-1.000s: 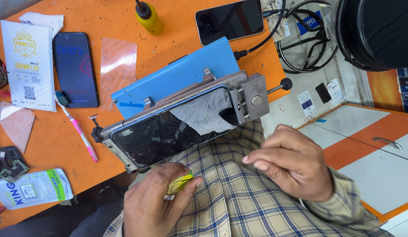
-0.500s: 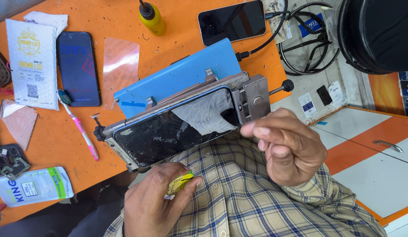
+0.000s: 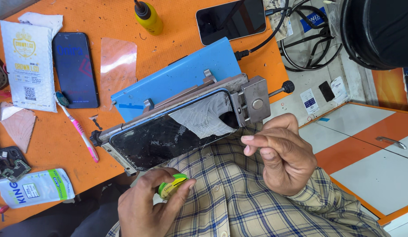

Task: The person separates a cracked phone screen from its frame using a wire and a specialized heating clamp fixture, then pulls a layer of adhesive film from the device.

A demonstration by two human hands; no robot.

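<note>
Your left hand (image 3: pixel 151 206) pinches the green spool (image 3: pixel 171 186) while your right hand (image 3: pixel 285 153) pinches its thin wire, apparently drawing out a length; next, judge it taut before working under the cracked phone (image 3: pixel 168 131) clamped in the fixture (image 3: pixel 252 103).

Orange table (image 3: pixel 168 48), blue heating plate (image 3: pixel 182 74), green-yellow spool (image 3: pixel 172 185), pink toothbrush (image 3: pixel 81 131), yellow bottle (image 3: pixel 149 18), beige plaid shirt (image 3: pixel 239 197)

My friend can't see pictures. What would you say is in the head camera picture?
A person's left hand holds a small green and yellow spool while the right hand pinches a thin wire near a cracked phone clamped in a metal frame on a blue machine. Around it on the orange table lie a pink toothbrush, a yellow bottle and two more phones.
</note>
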